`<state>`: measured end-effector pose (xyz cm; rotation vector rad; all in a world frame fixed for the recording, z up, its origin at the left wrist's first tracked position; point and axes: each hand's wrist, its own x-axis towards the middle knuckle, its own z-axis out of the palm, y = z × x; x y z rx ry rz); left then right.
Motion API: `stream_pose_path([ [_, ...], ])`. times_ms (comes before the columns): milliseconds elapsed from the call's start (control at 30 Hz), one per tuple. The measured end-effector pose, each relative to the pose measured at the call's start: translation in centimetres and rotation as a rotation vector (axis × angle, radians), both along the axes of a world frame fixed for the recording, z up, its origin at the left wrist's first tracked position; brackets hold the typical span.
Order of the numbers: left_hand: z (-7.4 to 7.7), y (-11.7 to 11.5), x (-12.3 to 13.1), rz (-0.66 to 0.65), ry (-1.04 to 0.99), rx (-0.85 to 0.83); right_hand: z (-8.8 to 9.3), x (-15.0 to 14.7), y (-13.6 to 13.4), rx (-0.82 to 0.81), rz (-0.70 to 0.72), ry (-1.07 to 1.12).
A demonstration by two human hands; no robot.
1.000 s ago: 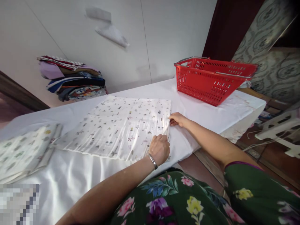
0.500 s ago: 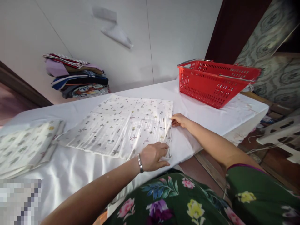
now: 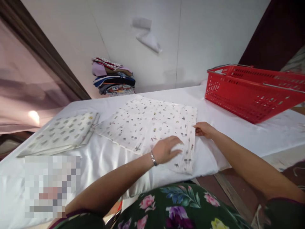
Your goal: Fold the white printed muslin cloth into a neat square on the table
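Note:
A thin white cloth [image 3: 145, 124] with small printed motifs is spread over the white-covered table. My right hand [image 3: 204, 129] pinches its right edge between thumb and fingers. Over the near right part of the cloth is my left hand [image 3: 166, 149], palm down, fingers apart and slightly blurred; it grips nothing. Whether its fingertips touch the fabric I cannot tell. Left of the cloth lies a folded whitish cloth [image 3: 64, 132] with grey-green spots, touching or close to the spread cloth's left corner.
A red plastic basket [image 3: 238, 95] with metal handles stands at the table's right. A pile of folded clothes [image 3: 114, 78] rests by the wall at the back. A pixelated patch covers something at the near left. The white tablecloth [image 3: 114, 162] is wrinkled near the front edge.
The view has turned left. My left hand has come off the cloth's right edge, and the near right corner, bunched before, now lies flatter. My right hand still holds the edge.

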<state>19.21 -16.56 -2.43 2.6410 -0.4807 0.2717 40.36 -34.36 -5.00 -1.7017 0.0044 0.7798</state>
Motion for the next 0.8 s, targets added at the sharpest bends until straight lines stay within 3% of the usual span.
stream_pose_path([
  [100,-1.1,7.7,0.1,0.436,0.036,0.172,-0.1,0.0,-0.1,0.002,0.001,0.005],
  [200,-2.3,15.8,-1.4,0.815,0.268,0.294,-0.3,-0.1,-0.3,0.006,-0.003,-0.005],
  [267,-2.8,19.4,-2.8,0.939,0.349,0.251,-0.4,-0.1,-0.4,-0.002,-0.002,-0.013],
  [333,-3.0,21.1,-3.8,0.976,0.341,0.172,-0.5,-0.1,-0.4,-0.016,-0.008,-0.011],
  [500,-2.9,21.7,-4.5,0.989,0.177,-0.008,-0.5,-0.2,-0.5,-0.011,-0.023,0.020],
  [700,-2.1,27.7,-6.8,1.481,0.160,0.162,-1.6,0.4,-1.1,-0.019,-0.042,0.080],
  [800,-1.5,30.6,-7.6,1.607,0.146,0.183,-3.0,1.4,-1.5,-0.037,-0.005,0.094],
])
